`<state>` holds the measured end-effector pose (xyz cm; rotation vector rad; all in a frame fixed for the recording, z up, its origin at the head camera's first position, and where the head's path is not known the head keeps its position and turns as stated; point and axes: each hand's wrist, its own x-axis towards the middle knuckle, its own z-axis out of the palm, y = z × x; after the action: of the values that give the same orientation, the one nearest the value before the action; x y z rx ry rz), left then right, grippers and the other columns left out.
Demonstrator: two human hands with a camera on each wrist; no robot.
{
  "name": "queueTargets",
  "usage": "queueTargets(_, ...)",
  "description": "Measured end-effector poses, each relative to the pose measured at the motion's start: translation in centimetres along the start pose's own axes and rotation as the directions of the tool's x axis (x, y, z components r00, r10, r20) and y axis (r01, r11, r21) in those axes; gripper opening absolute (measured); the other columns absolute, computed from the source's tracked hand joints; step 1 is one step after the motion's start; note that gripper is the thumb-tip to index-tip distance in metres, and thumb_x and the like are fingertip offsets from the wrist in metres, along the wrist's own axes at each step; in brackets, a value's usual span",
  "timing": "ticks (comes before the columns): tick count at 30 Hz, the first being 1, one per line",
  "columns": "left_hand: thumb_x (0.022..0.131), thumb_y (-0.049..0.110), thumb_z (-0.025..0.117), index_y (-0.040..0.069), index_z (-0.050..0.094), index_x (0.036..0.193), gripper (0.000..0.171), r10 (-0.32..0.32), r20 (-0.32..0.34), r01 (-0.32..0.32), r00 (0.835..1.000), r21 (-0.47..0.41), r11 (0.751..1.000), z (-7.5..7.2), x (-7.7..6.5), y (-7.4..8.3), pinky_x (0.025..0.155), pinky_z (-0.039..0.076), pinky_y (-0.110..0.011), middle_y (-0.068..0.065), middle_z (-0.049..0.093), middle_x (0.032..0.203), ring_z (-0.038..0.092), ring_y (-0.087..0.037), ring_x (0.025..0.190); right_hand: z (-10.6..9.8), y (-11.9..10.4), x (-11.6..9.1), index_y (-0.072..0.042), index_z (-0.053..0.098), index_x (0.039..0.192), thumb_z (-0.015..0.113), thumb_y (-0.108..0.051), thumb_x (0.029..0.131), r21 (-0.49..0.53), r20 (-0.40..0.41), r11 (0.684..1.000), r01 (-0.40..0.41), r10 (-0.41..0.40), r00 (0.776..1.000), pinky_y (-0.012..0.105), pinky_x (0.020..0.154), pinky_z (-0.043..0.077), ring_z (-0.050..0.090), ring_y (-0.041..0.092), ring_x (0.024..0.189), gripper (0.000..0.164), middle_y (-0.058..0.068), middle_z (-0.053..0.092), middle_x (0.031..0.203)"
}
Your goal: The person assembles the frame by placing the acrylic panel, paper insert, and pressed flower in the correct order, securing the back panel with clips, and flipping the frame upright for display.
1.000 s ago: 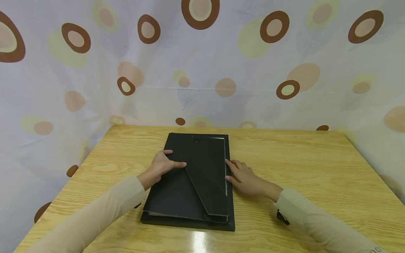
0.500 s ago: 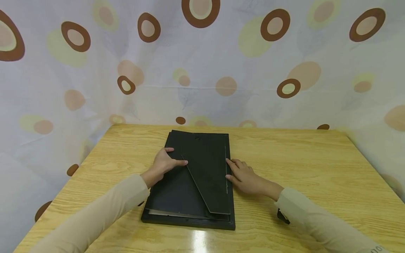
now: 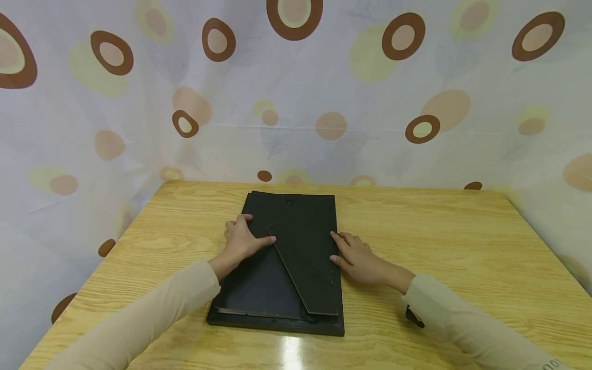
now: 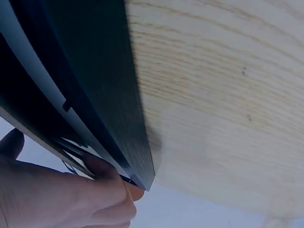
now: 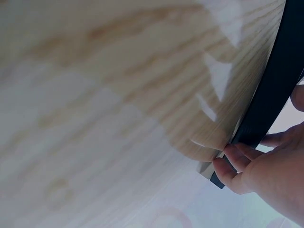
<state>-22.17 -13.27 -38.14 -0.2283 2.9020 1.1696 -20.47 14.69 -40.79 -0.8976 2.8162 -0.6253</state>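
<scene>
A black picture frame (image 3: 273, 326) lies face down on the table, its backing board (image 3: 259, 285) sitting askew in it. A gap shows along the board's near edge. On the board is a tapered easel leg (image 3: 309, 262). My left hand (image 3: 240, 240) holds the board's left side, thumb on top at the leg's slanted edge. In the left wrist view, its fingers curl at the raised board edge, above the frame's side (image 4: 111, 95). My right hand (image 3: 359, 261) grips the frame's right side, its fingertips against the outer wall (image 5: 275, 85) in the right wrist view.
The wood-grain table (image 3: 444, 236) extends to both sides of the frame. A patterned curtain (image 3: 296, 92) hangs behind its far edge and along the sides. Light reflects off the tabletop near the front.
The backing board has shifted right, and the pale strip along its right edge has gone from view. My left hand moved slightly right and away with it; my right hand stayed put.
</scene>
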Motion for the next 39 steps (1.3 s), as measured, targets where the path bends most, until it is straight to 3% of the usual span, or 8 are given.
queueTargets(5, 0.071, 0.042, 0.076, 0.003, 0.038, 0.133, 0.082, 0.065, -0.047, -0.057, 0.997, 0.142, 0.988, 0.1, -0.2, -0.2, 0.089, 0.034, -0.049, -0.028, 0.043, 0.121, 0.038, -0.041, 0.105, 0.0, 0.0, 0.0, 0.005, 0.020, 0.143, 0.042, -0.026, 0.098, 0.006, -0.003, 1.000, 0.004, -0.004, 1.000, 0.064, 0.095, 0.027, 0.031, 0.045, 0.126, 0.059, 0.028, 0.028, 0.140)
queueTargets(14, 0.073, 0.034, 0.076, -0.001, 0.028, 0.140, 0.090, 0.187, -0.029, -0.180, 0.982, 0.153, 0.972, -0.1, -0.8, -0.6, 0.091, 0.035, -0.051, -0.031, 0.037, 0.127, 0.036, -0.043, 0.113, -0.2, -0.1, -0.1, 0.005, 0.020, 0.143, 0.042, -0.025, 0.098, 0.009, -0.008, 1.000, 0.011, -0.011, 1.000, 0.064, 0.095, 0.028, 0.032, 0.046, 0.125, 0.059, 0.028, 0.029, 0.139)
queueTargets(24, 0.075, 0.031, 0.075, -0.003, 0.030, 0.138, 0.084, 0.215, 0.006, -0.211, 0.977, 0.213, 0.954, -0.5, -0.7, -1.2, 0.087, 0.038, -0.053, -0.029, 0.044, 0.128, 0.040, -0.045, 0.109, -0.2, -0.2, -0.1, 0.005, 0.020, 0.143, 0.043, -0.025, 0.097, 0.015, -0.007, 1.000, 0.008, -0.008, 1.000, 0.065, 0.095, 0.027, 0.032, 0.047, 0.125, 0.059, 0.029, 0.028, 0.140)
queueTargets(32, 0.077, 0.026, 0.072, -0.004, 0.036, 0.135, 0.074, 0.220, -0.001, -0.216, 0.976, 0.198, 0.956, -1.7, 0.6, -2.6, 0.089, 0.034, -0.056, -0.028, 0.042, 0.128, 0.039, -0.046, 0.112, -0.1, -0.1, -0.1, 0.005, 0.021, 0.143, 0.043, -0.025, 0.097, 0.013, -0.009, 1.000, 0.011, -0.010, 1.000, 0.064, 0.094, 0.028, 0.032, 0.046, 0.125, 0.059, 0.028, 0.029, 0.140)
queueTargets(35, 0.079, 0.025, 0.070, -0.005, 0.037, 0.133, 0.070, 0.254, 0.014, -0.252, 0.967, 0.191, 0.949, -2.0, 1.1, -3.5, 0.092, 0.033, -0.055, -0.027, 0.044, 0.128, 0.040, -0.045, 0.114, -0.1, -0.1, -0.1, 0.005, 0.021, 0.143, 0.043, -0.025, 0.097, 0.012, -0.010, 1.000, 0.012, -0.012, 1.000, 0.064, 0.094, 0.028, 0.032, 0.046, 0.125, 0.059, 0.028, 0.029, 0.139)
queueTargets(39, 0.082, 0.024, 0.067, -0.006, 0.038, 0.133, 0.066, 0.334, 0.046, -0.337, 0.941, 0.176, 0.925, -2.4, 1.8, -4.4, 0.096, 0.030, -0.055, -0.027, 0.043, 0.130, 0.040, -0.043, 0.118, -0.1, -0.1, -0.1, 0.005, 0.021, 0.142, 0.043, -0.026, 0.097, 0.007, -0.012, 1.000, 0.013, -0.013, 1.000, 0.064, 0.094, 0.028, 0.033, 0.046, 0.125, 0.059, 0.028, 0.029, 0.139)
